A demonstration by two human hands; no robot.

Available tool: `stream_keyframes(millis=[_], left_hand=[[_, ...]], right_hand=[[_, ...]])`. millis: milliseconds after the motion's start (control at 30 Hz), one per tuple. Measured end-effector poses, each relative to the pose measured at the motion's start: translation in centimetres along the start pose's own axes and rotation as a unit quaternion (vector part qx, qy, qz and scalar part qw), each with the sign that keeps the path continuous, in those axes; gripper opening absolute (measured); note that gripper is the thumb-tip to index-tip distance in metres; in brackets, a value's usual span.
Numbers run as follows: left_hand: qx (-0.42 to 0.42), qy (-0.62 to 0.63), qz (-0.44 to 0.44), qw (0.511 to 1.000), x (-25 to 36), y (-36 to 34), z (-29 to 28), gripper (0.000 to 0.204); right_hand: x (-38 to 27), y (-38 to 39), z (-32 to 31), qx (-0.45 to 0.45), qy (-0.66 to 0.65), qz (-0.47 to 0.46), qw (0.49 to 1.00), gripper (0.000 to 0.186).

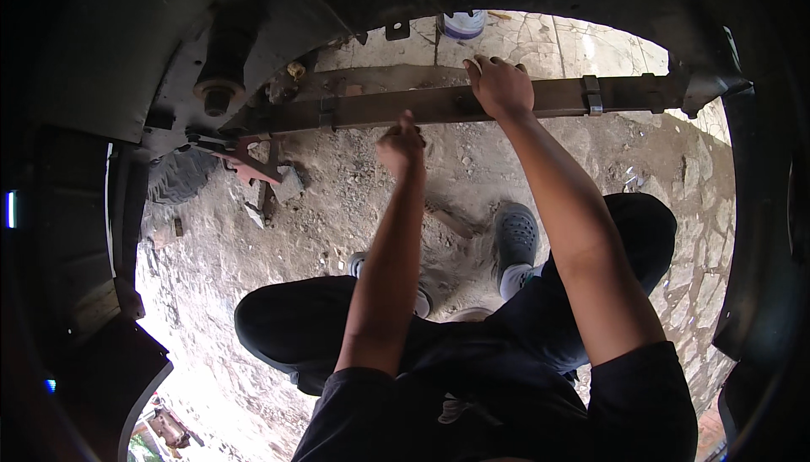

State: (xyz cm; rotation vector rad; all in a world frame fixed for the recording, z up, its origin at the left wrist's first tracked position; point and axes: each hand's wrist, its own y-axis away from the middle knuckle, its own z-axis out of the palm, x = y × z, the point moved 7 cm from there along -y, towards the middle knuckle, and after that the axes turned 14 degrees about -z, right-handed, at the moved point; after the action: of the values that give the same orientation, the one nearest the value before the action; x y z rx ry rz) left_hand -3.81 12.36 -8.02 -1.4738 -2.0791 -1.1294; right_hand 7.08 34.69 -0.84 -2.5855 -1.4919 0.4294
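A long dark leaf spring point(380, 109) runs across the upper middle, banded by a metal clip point(593, 96) on the right and another clip point(327, 114) on the left. My right hand point(504, 89) rests over its top edge, fingers curled round the far side and partly hidden. Just below and left of it, my left hand point(399, 150) is at the near edge of the spring. Its fingers are curled in while one digit points up against the bar. Whatever is inside that hand, if anything, is hidden.
Dark vehicle body panels point(67, 251) surround me. A bushing-like part with a bolt point(218, 101) hangs at the upper left. Below it are a reddish metal stand point(251, 165), a tyre point(179, 177) and broken blocks point(288, 183). A white-and-purple bucket point(463, 25) stands beyond the spring.
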Motion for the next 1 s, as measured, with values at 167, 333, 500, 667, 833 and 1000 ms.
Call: stream_keyframes(millis=[167, 333, 500, 667, 833, 1000], left_hand=[[0.010, -0.039, 0.041, 0.998, 0.6, 0.1, -0.2, 0.047], [0.038, 0.097, 0.025, 0.994, -0.8, -2.8, -2.0, 0.042], [0.081, 0.049, 0.122, 0.988, 0.4, 0.5, -0.9, 0.039], [0.067, 0.094, 0.061, 0.991, -0.8, -3.7, -2.2, 0.038], [0.065, 0.077, 0.095, 0.990, 1.2, 2.7, 0.4, 0.042], [0.020, 0.030, 0.066, 0.997, 0.0, 1.7, 2.1, 0.044]], right_hand=[[0.8, 0.3, 0.0, 0.010, -0.013, 0.008, 1.000, 0.048], [-0.4, 0.2, -0.6, -0.025, -0.017, 0.008, 1.000, 0.049], [-0.3, 0.1, -0.2, -0.036, -0.038, 0.022, 0.998, 0.053], [-0.4, -0.1, -0.6, -0.043, -0.037, 0.021, 0.998, 0.056], [-0.1, 0.1, -0.5, 0.007, -0.008, -0.008, 1.000, 0.055], [-0.6, 0.2, -0.9, -0.006, -0.006, 0.012, 1.000, 0.060]])
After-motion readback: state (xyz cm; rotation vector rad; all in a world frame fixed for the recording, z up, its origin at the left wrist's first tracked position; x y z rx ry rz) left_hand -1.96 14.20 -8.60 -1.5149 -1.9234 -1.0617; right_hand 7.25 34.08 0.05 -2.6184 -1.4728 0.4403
